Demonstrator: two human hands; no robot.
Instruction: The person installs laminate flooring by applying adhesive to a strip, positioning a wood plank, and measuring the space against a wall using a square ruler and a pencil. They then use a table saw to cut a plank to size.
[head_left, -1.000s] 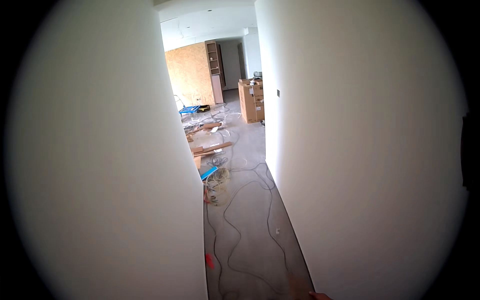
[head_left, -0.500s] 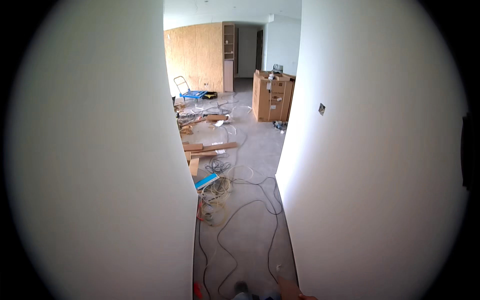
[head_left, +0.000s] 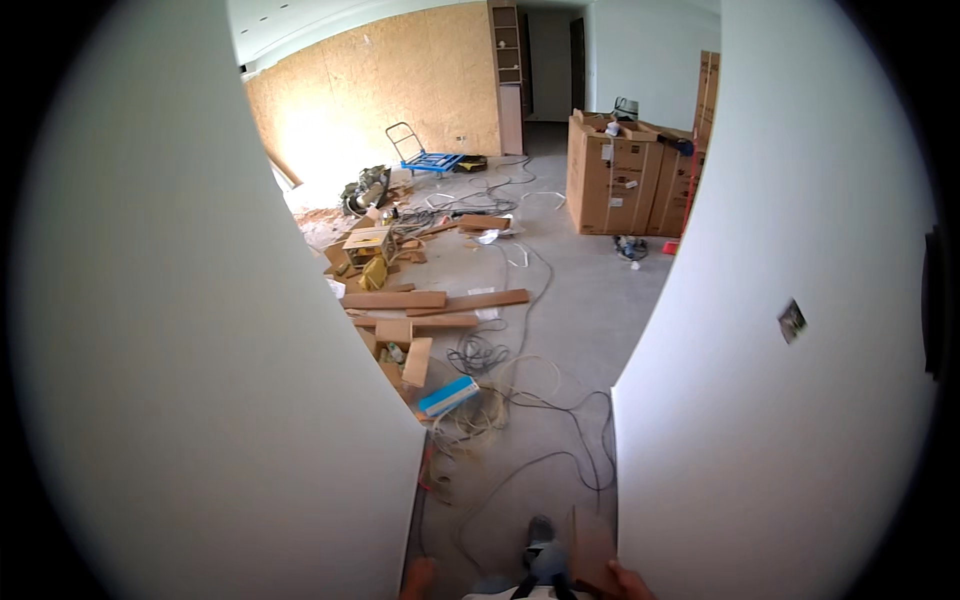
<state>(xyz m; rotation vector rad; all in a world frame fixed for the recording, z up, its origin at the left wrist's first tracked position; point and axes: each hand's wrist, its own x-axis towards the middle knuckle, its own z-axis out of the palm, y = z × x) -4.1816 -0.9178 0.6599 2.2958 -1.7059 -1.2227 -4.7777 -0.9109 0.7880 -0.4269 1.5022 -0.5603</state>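
Observation:
At the lower edge, my right hand point(head_left: 628, 580) is closed on a flat brown board point(head_left: 590, 545), held low beside my legs. The far end of this board points ahead, close to the right wall. My left hand point(head_left: 418, 575) hangs near the base of the left wall, smeared by motion, so its fingers do not show clearly. A dark shoe point(head_left: 541, 530) of mine is on the grey floor between the hands.
White walls point(head_left: 670, 430) flank this passage. Cables point(head_left: 540, 460) snake over the floor ahead. Beyond are a blue-and-white box point(head_left: 449, 396), wood strips point(head_left: 400, 300), an opened carton point(head_left: 394, 350), a blue platform trolley point(head_left: 430, 161) and large cartons point(head_left: 615, 185).
I have moved forward along the passage, and more of the room beyond shows. My left hand has come into view, and more of the board in my right hand is visible.

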